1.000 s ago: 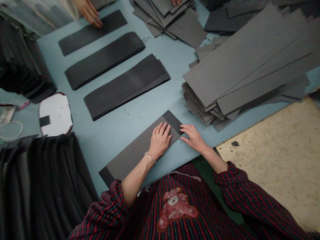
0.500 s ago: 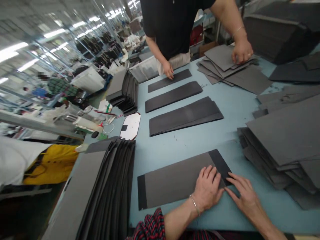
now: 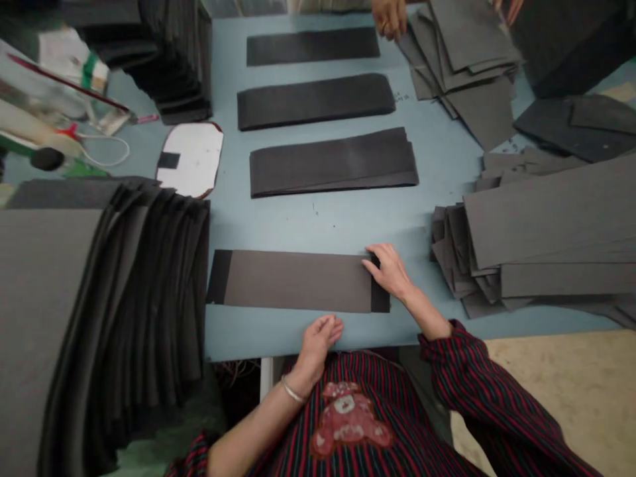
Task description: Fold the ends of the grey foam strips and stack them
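Head view: the right hand (image 3: pixel 392 271) rests flat, fingers spread, on the right end of a grey strip (image 3: pixel 298 281) lying on the blue table (image 3: pixel 338 218). The left hand (image 3: pixel 318 338), loosely curled and empty, hovers just below the strip's near edge.

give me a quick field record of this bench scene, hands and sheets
left hand: fingers curled, at the near table edge, just below the grey sheet, holding nothing
right hand: flat on the right end of the grey sheet
grey sheet: lies flat on a darker strip whose ends show at both sides
blue table: bears all the sheets
dark strip piles: three, in a row beyond the grey sheet
grey sheet stack: loose, at the right
co-worker's hand: far edge, on another sheet pile
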A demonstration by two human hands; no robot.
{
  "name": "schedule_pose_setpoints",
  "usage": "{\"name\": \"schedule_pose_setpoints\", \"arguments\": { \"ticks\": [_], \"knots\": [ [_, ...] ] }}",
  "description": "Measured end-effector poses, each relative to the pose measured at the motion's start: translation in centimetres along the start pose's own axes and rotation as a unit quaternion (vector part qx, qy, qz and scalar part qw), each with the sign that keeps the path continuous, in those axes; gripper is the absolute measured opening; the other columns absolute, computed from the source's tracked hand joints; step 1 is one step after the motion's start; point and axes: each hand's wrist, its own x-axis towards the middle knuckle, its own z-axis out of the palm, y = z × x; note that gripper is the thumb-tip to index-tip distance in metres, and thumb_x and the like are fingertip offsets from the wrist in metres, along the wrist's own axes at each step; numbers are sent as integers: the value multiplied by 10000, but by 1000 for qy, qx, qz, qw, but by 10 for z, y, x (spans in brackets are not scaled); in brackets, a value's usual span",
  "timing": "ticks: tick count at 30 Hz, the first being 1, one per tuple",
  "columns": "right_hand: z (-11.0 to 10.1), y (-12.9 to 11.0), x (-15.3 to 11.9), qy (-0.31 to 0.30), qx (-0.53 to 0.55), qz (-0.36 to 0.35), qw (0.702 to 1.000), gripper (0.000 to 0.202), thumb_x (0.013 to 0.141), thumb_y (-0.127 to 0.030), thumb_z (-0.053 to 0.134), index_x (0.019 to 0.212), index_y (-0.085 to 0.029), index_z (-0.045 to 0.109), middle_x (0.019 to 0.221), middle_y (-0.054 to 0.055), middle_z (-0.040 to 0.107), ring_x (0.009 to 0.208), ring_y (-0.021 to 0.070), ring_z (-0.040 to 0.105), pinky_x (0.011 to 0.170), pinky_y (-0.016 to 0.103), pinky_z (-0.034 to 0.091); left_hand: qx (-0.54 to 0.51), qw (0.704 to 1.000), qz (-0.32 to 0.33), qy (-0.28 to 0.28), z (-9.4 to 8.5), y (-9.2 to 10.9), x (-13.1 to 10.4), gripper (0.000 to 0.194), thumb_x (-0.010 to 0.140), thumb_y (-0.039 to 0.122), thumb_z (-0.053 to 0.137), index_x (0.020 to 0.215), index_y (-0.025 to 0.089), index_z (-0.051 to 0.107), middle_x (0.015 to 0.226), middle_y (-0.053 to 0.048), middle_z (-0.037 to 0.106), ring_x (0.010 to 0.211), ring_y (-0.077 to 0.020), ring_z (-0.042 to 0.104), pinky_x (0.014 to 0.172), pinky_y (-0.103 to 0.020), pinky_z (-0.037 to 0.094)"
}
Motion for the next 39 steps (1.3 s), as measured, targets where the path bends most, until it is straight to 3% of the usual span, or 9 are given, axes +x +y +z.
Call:
{"name": "schedule_pose_setpoints", "arguments": {
  "ticks": [2, 4, 11, 19, 24, 27, 31, 36, 39],
  "knots": [
    [9, 0, 23, -52, 3, -32, 998, 310, 883, -276, 597, 1174, -174, 565, 1077, 114, 612, 1023, 275, 529, 906, 453, 448, -118, 992, -50, 20, 7, 0, 0, 139, 848, 239, 630, 925, 125, 610, 1002, -153, 698, 918, -202, 690, 954, -376, 509],
    [18, 0, 35, -97, 0, -51, 994, 359, 860, -268, 636, 1196, -176, 551, 1050, 104, 610, 1000, 269, 532, 888, 434, 452, -188, 980, -47, 54, 18, 3, 0, 104, 846, 202, 635, 907, 128, 596, 986, -145, 701, 913, -187, 693, 949, -350, 517],
    [28, 7, 40, -148, -58, -71, 985, 242, 832, -337, 680, 1010, -200, 590, 957, 88, 590, 919, 273, 525, 785, 416, 424, -283, 940, -40, 185, 54, 4, -4, 69, 851, 161, 624, 900, 139, 581, 878, -93, 684, 836, -146, 695, 941, -324, 525],
    [29, 6, 46, -199, -100, -51, 973, 215, 802, -392, 676, 872, -212, 582, 902, 59, 603, 890, 277, 541, 725, 386, 373, -333, 906, -33, 260, 63, -1, 0, 65, 834, 145, 630, 877, 122, 587, 800, -86, 663, 726, -143, 684, 913, -349, 541],
    [22, 2, 48, -242, -140, -37, 959, 223, 799, -419, 656, 853, -216, 584, 902, 63, 627, 901, 294, 575, 703, 390, 388, -337, 904, -23, 261, 61, -2, -6, 81, 816, 134, 644, 873, 103, 595, 780, -102, 671, 690, -163, 683, 898, -394, 550],
    [22, -1, 52, -271, -159, -37, 949, 223, 815, -433, 633, 837, -215, 590, 895, 76, 642, 887, 303, 594, 695, 400, 417, -334, 906, -23, 259, 41, -2, -10, 119, 798, 143, 670, 871, 78, 603, 791, -143, 687, 691, -194, 693, 900, -445, 545],
    [41, -25, 75, -231, -110, -45, 966, 289, 861, -418, 576, 1001, -166, 599, 1004, 130, 649, 924, 290, 605, 760, 395, 466, -337, 894, 27, 294, -12, 11, -5, 131, 818, 165, 660, 905, 94, 594, 857, -147, 695, 752, -184, 704, 906, -407, 547],
    [98, -102, 127, -221, -14, -58, 973, 348, 862, -328, 577, 1150, -135, 568, 1088, 138, 651, 946, 248, 619, 844, 369, 471, -326, 863, 124, 365, -93, 55, 22, 119, 830, 162, 651, 922, 117, 589, 882, -110, 692, 771, -137, 697, 905, -349, 541],
    [135, -151, 158, -231, 5, -61, 971, 374, 860, -292, 579, 1201, -140, 551, 1112, 130, 651, 1001, 240, 611, 878, 354, 453, -301, 848, 156, 407, -131, 81, 44, 125, 822, 147, 646, 932, 107, 602, 860, -94, 692, 716, -116, 686, 870, -327, 549]
  ]
}}
